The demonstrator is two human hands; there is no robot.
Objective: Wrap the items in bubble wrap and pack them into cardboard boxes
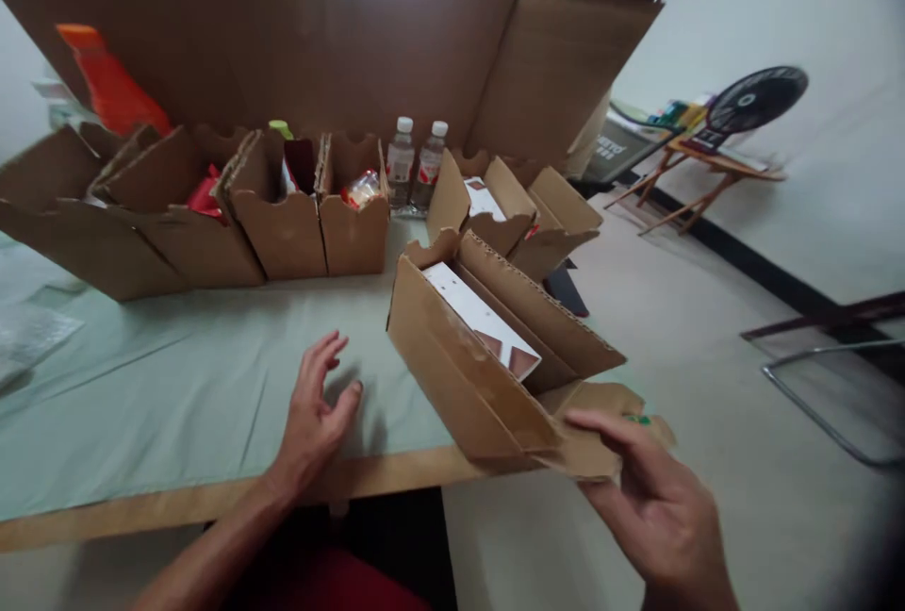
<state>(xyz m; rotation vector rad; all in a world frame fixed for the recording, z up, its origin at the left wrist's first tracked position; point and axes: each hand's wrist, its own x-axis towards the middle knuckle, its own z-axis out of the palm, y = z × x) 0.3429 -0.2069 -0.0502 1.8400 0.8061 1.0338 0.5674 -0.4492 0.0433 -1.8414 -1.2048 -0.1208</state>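
Note:
An open-topped cardboard box (452,366) stands at an angle on the front right of the table, its near end by the edge. Inside it lies a white package (470,305) with brown patches. My right hand (661,498) grips the folded-out flap (590,455) at the box's near end, thumb and fingers closed on the cardboard. To the left of the box, my left hand (318,413) is over the green cloth, fingers apart and holding nothing.
Several cardboard bins (283,229) with packets stand in a row at the back left. Two clear bottles (400,163) stand beside them, then more bins (487,206). A tall cardboard panel (318,45) rises behind. A fan (756,102) sits on a wooden stand at right.

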